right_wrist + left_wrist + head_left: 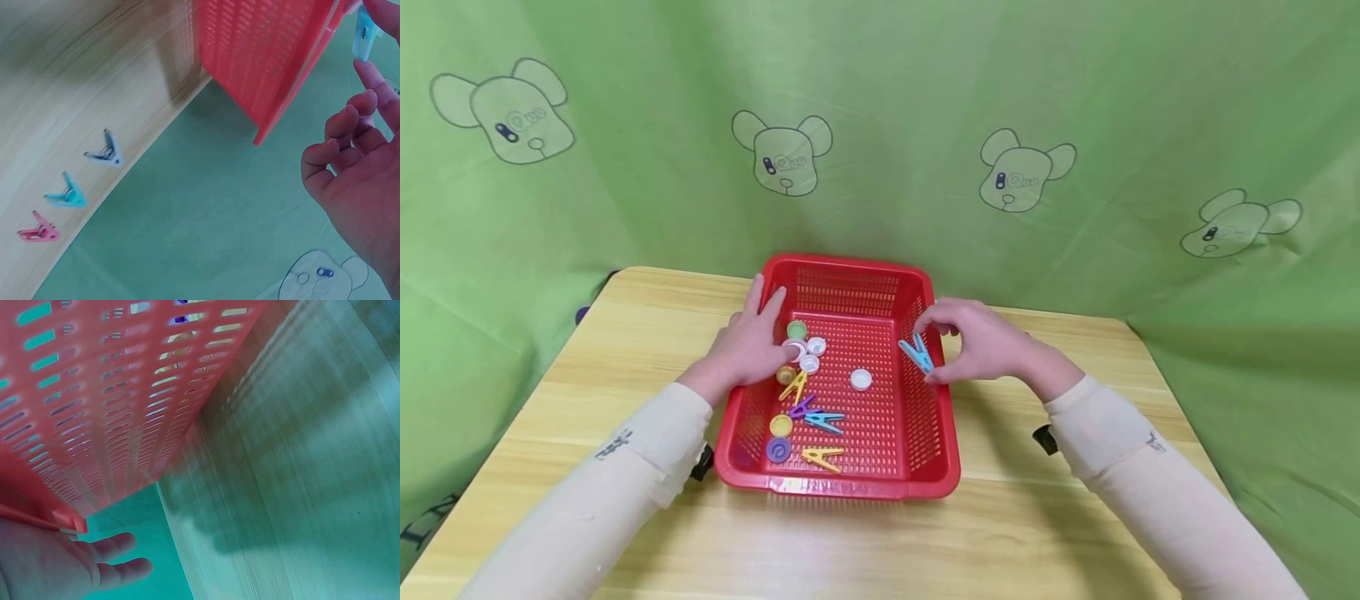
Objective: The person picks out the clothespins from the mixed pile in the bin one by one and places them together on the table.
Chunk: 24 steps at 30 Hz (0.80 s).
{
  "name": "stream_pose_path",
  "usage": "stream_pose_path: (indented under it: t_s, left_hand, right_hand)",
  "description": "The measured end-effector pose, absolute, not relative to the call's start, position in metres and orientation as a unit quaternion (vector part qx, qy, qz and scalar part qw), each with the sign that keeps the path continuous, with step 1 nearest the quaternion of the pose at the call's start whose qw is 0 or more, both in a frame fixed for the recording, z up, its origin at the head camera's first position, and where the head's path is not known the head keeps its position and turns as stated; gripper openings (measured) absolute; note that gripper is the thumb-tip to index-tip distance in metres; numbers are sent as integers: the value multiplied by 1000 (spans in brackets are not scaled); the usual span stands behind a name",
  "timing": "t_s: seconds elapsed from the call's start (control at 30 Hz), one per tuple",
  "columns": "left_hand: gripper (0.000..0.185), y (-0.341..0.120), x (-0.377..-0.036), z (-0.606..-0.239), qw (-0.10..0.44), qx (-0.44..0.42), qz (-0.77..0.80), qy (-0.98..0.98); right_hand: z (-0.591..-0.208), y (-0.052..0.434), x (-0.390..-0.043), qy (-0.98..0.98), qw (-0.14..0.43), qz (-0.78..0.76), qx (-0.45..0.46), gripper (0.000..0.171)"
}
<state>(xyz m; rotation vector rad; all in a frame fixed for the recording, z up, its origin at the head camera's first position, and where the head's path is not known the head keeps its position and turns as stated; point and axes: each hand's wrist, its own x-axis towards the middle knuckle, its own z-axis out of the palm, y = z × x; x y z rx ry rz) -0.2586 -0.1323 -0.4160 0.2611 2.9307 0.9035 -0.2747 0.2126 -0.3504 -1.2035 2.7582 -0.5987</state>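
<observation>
A red slotted basket (842,265) stands in the middle of a wooden table (625,350). My left hand (748,346) lies over its left rim with fingers stretched toward a green cap (796,330) and white caps (816,345). My right hand (970,342) pinches a blue clothespin (917,353) at the basket's right rim; the same clothespin (362,34) shows at the fingertips (369,103) in the right wrist view. The left wrist view shows the basket wall (94,394) and relaxed fingers (115,547).
Inside the basket lie another white cap (861,380), yellow (794,386), purple (801,407) and blue (824,420) clothespins, a yellow cap (780,426) and a purple cap (778,451). Three clips, grey-blue (105,152), teal (67,192) and pink (39,230), lie near the table edge. Green cloth (880,125) hangs behind.
</observation>
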Motion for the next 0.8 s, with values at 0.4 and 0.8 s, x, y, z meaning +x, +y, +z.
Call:
stream_pose_path:
  t_s: [0.4,0.8]
  left_hand:
    - [92,-134,-258,-418,34,91,295,951]
    - [90,-134,-258,-419,29,99,299,949]
  right_hand:
    - [-357,243,-268,914,16,-199,-354,53]
    - [-377,269,-266,925,12,-212,-315,47]
